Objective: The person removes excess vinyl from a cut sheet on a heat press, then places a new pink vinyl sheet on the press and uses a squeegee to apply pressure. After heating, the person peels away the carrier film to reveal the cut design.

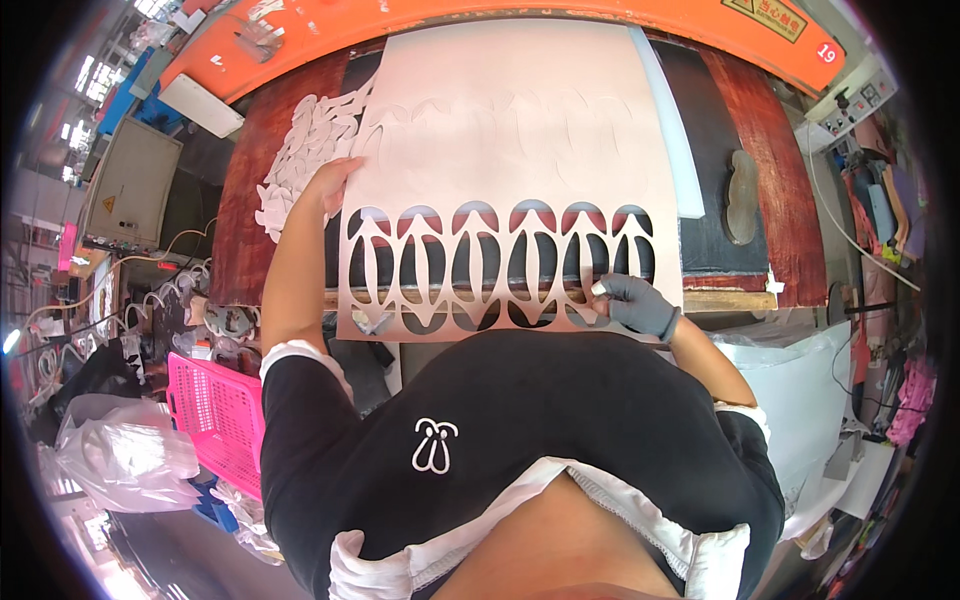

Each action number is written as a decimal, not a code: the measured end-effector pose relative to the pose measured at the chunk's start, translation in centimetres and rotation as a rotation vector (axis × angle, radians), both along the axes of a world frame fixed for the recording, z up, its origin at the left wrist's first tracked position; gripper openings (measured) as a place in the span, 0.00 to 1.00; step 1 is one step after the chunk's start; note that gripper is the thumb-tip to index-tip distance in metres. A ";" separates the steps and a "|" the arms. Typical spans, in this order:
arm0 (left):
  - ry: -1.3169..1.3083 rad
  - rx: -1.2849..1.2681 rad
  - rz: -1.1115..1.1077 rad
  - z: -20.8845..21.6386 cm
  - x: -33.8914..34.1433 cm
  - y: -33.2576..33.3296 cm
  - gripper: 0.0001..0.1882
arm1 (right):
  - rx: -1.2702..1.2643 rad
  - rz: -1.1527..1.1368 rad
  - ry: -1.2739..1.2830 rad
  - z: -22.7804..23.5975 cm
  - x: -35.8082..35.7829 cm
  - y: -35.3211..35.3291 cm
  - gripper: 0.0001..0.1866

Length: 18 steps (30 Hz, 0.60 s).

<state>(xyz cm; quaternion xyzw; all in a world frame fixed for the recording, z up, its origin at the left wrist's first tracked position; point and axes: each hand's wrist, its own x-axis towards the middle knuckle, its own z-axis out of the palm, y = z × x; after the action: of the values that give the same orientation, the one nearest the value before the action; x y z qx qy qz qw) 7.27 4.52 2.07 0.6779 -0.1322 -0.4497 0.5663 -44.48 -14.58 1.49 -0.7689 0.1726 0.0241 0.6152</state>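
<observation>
A large pale pink sheet [500,70] lies across the dark work surface, its near end hanging over the front edge toward my body. Its near part has rows of long oval cut-outs with narrow strips between them; farther up, faint curved cut lines mark the sheet. Bare, my left hand [335,187] grips the sheet's left edge. My right hand [640,305], in a dark grey glove with fingertips showing, pinches a strip beside a cut-out near the lower right corner. Beside my left hand is a pile of cut pale pieces [312,138].
An orange machine beam [560,18] spans the far side. Pale blue board [672,120] shows under the sheet's right edge. A sole-shaped cutting die [741,198] sits on the dark surface at right. A pink basket [218,415] stands low at left, near clear plastic bags [125,455].
</observation>
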 end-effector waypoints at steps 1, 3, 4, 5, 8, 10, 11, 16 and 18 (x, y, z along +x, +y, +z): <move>0.034 -0.014 0.005 0.1 0.3 -0.5 0.15 | 0.000 -0.049 -0.035 0.1 0.5 0.0 0.09; 0.112 -0.085 -0.018 0.1 1.1 -1.8 0.15 | -0.097 -0.103 0.012 -0.2 1.7 0.5 0.11; 0.030 -0.022 -0.013 0.1 1.4 -2.5 0.15 | -0.317 -0.065 0.074 -0.4 2.2 0.7 0.12; -0.039 0.029 -0.026 0.0 1.7 -3.3 0.16 | -0.512 -0.024 0.095 -0.5 2.6 0.7 0.12; -0.670 0.186 -0.014 -0.1 1.7 -5.4 0.19 | -0.395 -0.071 0.079 -1.0 2.8 0.3 0.09; -1.208 0.221 0.054 -0.2 0.3 -6.7 0.18 | -0.066 -0.123 0.079 -1.0 2.8 -0.4 0.08; -1.273 0.186 0.068 0.1 -0.4 -6.9 0.17 | 0.038 -0.140 0.010 -0.9 3.0 -0.9 0.08; -1.185 0.228 -0.013 0.8 -6.6 -7.5 0.15 | 0.162 -0.174 -0.068 1.6 7.5 -3.7 0.10; -1.147 0.185 0.034 0.9 -7.4 -7.8 0.15 | 0.133 -0.172 -0.078 2.7 11.3 -4.5 0.12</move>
<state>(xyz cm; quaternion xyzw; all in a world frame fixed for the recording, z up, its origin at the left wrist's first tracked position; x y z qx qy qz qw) -0.18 -3.27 2.97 0.8618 -0.3671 -0.0112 0.3498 -33.19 -19.04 4.20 -0.7091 0.2120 -0.0471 0.6708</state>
